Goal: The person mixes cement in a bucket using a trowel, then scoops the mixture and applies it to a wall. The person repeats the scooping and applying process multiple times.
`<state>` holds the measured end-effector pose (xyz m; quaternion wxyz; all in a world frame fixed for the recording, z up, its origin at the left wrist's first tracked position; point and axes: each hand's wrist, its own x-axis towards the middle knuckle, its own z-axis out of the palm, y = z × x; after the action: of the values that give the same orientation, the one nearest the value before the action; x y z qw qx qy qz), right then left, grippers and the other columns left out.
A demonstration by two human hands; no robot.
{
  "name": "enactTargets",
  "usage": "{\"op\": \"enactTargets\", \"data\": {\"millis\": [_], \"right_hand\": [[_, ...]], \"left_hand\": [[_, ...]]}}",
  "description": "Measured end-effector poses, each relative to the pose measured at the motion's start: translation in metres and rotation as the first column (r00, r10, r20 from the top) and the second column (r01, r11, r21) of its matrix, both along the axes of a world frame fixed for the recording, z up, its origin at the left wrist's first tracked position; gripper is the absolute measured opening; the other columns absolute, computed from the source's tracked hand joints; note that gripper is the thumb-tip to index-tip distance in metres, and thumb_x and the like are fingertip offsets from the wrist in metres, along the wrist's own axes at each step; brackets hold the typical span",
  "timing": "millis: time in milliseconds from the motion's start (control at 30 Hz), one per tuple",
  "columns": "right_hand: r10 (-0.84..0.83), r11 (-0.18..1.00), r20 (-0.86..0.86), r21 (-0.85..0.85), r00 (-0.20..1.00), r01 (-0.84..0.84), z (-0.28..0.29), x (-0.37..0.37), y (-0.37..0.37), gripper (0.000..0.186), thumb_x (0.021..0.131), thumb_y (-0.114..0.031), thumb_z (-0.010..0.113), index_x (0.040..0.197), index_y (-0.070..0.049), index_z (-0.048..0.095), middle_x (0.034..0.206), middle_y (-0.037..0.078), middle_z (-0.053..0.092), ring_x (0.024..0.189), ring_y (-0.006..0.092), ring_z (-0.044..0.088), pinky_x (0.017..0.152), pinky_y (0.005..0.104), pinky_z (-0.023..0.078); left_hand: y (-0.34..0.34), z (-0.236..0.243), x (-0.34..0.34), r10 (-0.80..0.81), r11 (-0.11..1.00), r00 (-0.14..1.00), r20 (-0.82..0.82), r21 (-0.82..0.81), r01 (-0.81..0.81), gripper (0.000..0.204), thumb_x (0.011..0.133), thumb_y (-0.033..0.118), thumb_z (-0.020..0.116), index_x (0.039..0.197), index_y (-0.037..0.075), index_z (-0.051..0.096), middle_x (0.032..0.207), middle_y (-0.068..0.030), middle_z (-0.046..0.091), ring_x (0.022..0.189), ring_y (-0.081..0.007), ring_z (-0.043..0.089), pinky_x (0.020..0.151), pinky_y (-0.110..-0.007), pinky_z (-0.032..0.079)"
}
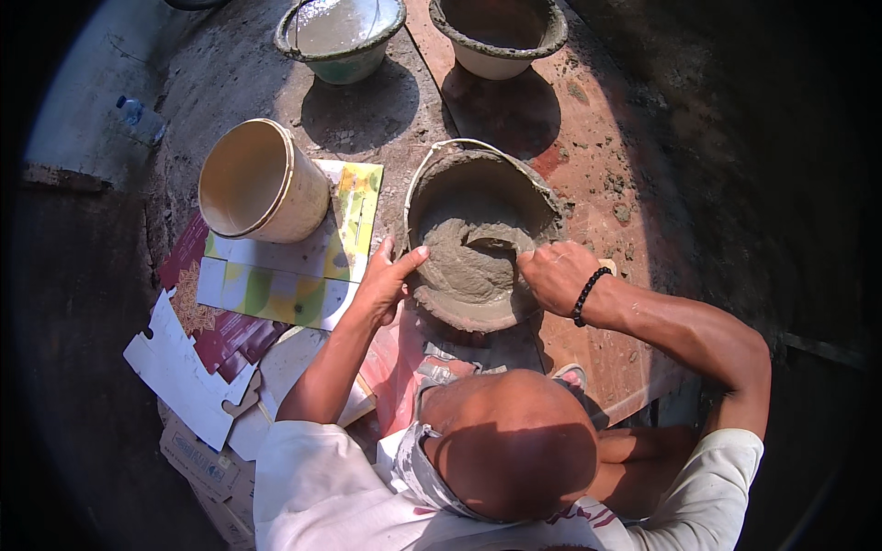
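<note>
1. The bucket [464,321] sits between the two hands, with thick grey cement [469,280] inside it
2. The left hand [379,286] holds the bucket's left side, thumb at the top edge and fingers outside; a firm hold here should stop the bucket from turning
3. The right hand [558,277] is closed in a fist over the other side, round what looks like the handle of a grey tool [505,236]; most of the tool is hidden, so I cannot tell its shape
4. This looks like stirring, so the best way is to push down deep between the hands, then lift the thick part up and over
5. Cement sticks to the bucket's inside past both hands, so scraping it down should help it mix
6. Slow, round strokes seem best, since fast ones could splash the left thumb
7. Mind the carry handle [469,141], up past both hands, so the tool does not bump it
8. The white pail [308,197] stands past the left hand on cardboard [276,285], out of the right hand's way
</note>
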<state>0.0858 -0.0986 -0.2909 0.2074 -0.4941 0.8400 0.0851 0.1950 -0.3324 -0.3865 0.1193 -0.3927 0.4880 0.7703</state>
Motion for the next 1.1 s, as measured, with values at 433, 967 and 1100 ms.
{"op": "enactTargets", "data": {"millis": [433, 967, 1100], "right_hand": [[-0.024, 0.999, -0.211, -0.034, 0.977, 0.017, 0.021, -0.023, -0.014, 0.011, 0.078, -0.009, 0.059, 0.079, -0.002, 0.068, 0.076, 0.016, 0.069, 0.074, 0.0281, 0.07, 0.062, 0.037, 0.056], [0.05, 0.997, 0.115, -0.058, 0.992, -0.044, 0.028, 0.002, 0.005, 0.016, 0.073, -0.014, 0.061, 0.078, -0.004, 0.073, 0.076, 0.017, 0.07, 0.075, 0.0317, 0.07, 0.066, 0.0397, 0.056], [-0.104, 0.994, -0.039, 0.029, 0.994, 0.105, -0.024, -0.01, 0.021, 0.018, 0.077, -0.017, 0.06, 0.08, -0.006, 0.074, 0.081, 0.014, 0.071, 0.082, 0.0278, 0.071, 0.065, 0.0383, 0.056]], "left_hand": [[-0.018, 0.005, -0.031, -0.25, 0.967, 0.966, -0.066, 0.036, 0.253, 0.055, 0.082, 0.027, 0.072, 0.121, -0.006, 0.05, 0.099, -0.0143, 0.065, 0.082, -0.023, 0.068, 0.068, -0.042, 0.06], [-0.026, -0.001, -0.024, -0.345, 0.928, 0.939, 0.007, 0.153, 0.34, 0.04, 0.087, 0.031, 0.066, 0.105, -0.004, 0.061, 0.091, -0.0163, 0.068, 0.074, -0.0267, 0.069, 0.062, -0.045, 0.061], [-0.014, -0.018, -0.035, -0.469, 0.881, 0.883, 0.032, 0.084, 0.465, 0.025, 0.084, 0.018, 0.059, 0.094, -0.005, 0.059, 0.082, -0.0166, 0.063, 0.073, -0.0299, 0.068, 0.06, -0.048, 0.06]]}}
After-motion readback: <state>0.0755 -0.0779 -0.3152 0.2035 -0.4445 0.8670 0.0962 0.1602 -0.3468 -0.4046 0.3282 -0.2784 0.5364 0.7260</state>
